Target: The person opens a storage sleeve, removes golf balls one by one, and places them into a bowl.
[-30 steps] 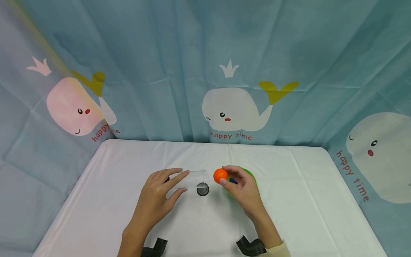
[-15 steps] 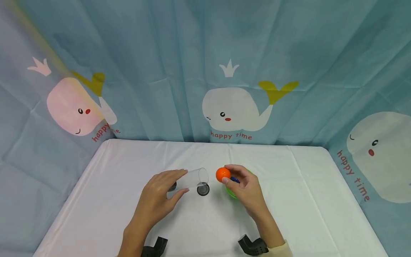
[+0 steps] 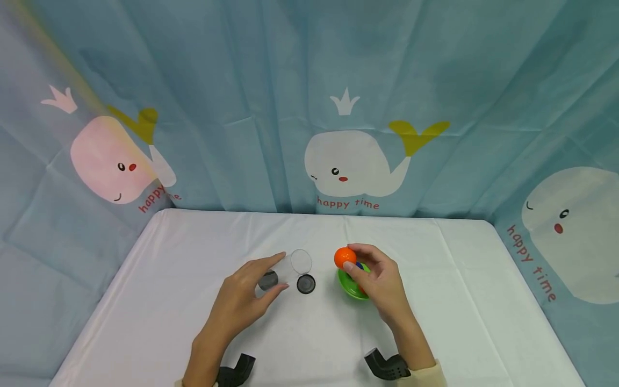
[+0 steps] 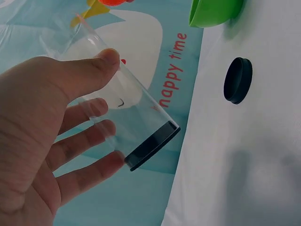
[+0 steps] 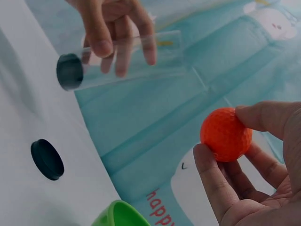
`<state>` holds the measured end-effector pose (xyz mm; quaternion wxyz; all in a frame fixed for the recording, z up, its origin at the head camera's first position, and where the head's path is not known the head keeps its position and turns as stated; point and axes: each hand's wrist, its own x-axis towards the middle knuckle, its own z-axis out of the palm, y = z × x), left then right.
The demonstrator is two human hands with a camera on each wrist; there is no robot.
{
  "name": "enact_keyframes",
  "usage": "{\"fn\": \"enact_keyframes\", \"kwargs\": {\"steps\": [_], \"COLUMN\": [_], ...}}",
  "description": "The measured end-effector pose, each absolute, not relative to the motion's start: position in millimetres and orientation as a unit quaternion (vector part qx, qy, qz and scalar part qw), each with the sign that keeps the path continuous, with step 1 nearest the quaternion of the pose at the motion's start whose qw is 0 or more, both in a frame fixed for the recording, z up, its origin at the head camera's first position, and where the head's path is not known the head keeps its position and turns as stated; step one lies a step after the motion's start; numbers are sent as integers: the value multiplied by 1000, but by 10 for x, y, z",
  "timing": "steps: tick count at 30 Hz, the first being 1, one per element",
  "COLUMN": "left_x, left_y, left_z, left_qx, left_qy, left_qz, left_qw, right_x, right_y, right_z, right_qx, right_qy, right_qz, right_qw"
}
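Observation:
My left hand (image 3: 246,287) grips a clear plastic tube (image 4: 136,101) between thumb and fingers, tilted above the table. A black cap (image 4: 153,146) closes its lower end; the other end is uncapped. In my right hand (image 3: 379,277) an orange golf ball (image 5: 225,134) with a dimpled surface is pinched between thumb and fingertips. The ball is apart from the tube, to its right in the head view. Below the right hand stands a green bowl (image 3: 349,286) holding something blue and something orange, partly hidden by the hand. A loose black cap (image 3: 306,284) lies on the table between the hands.
A white cloth covers the table (image 3: 435,301). Behind and beside it hangs a blue curtain (image 3: 232,107) printed with whales. Black wrist mounts (image 3: 387,365) sit on both forearms.
The tube has tilted so its uncapped end turns toward the head camera, showing its round rim. My right hand has moved slightly right with the orange ball, uncovering more of the green bowl.

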<state>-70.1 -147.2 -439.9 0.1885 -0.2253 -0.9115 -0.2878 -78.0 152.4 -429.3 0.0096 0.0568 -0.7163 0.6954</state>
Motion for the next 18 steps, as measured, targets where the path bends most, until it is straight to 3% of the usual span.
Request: {"fn": "enact_keyframes", "kwargs": {"steps": [10, 18], "left_x": [-737, -773], "left_y": [-1478, -1441], "left_z": [-4488, -4563], "left_qx": [-228, -211], "left_qy": [-904, -896], "left_qz": [-320, -373], "left_qw": [171, 116], "right_x": [-798, -796], "right_y": [1602, 1667], "right_z": [-4287, -4270], "right_qx": [36, 25], "right_qy": [-725, -736], "right_qz": [688, 676], "right_qw": [19, 14]}}
